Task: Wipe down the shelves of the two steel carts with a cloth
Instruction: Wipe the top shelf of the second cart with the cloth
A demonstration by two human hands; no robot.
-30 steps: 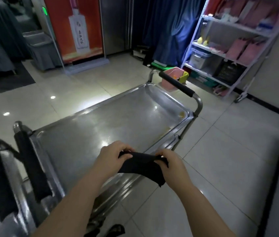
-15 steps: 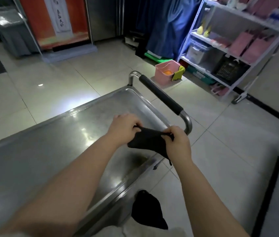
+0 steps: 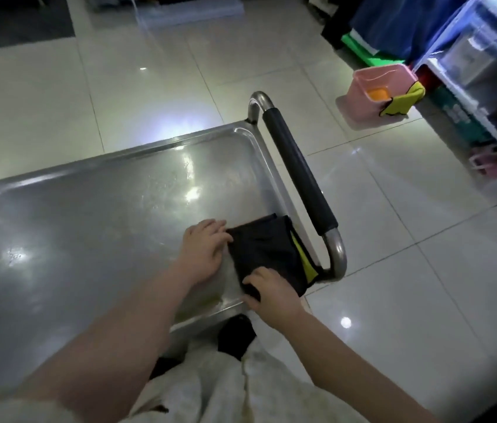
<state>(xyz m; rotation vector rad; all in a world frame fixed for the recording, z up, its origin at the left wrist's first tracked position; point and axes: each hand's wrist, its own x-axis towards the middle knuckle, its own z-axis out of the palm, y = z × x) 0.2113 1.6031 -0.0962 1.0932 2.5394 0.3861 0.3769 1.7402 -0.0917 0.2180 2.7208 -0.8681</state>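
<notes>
A black cloth (image 3: 264, 254) with a yellow edge lies spread on the right end of the steel cart's top shelf (image 3: 88, 227), just inside the black-sleeved handle (image 3: 296, 169). My left hand (image 3: 204, 253) rests flat on the shelf, its fingertips touching the cloth's far left corner. At the near left corner my right hand (image 3: 271, 290) has its fingers curled on the cloth. The shelf surface is shiny, with smears and light reflections. Only this one cart is in view.
On the tiled floor beyond the handle stands a pink bin (image 3: 381, 87) with a yellow rag (image 3: 402, 102) hung on its rim. A white storage rack (image 3: 485, 71) fills the right edge. My shoe (image 3: 236, 334) is below the cart's near rim.
The cloth, held stretched in the air between both hands before, now lies on the shelf by the handle. My view has tilted down and moved toward the cart's right end.
</notes>
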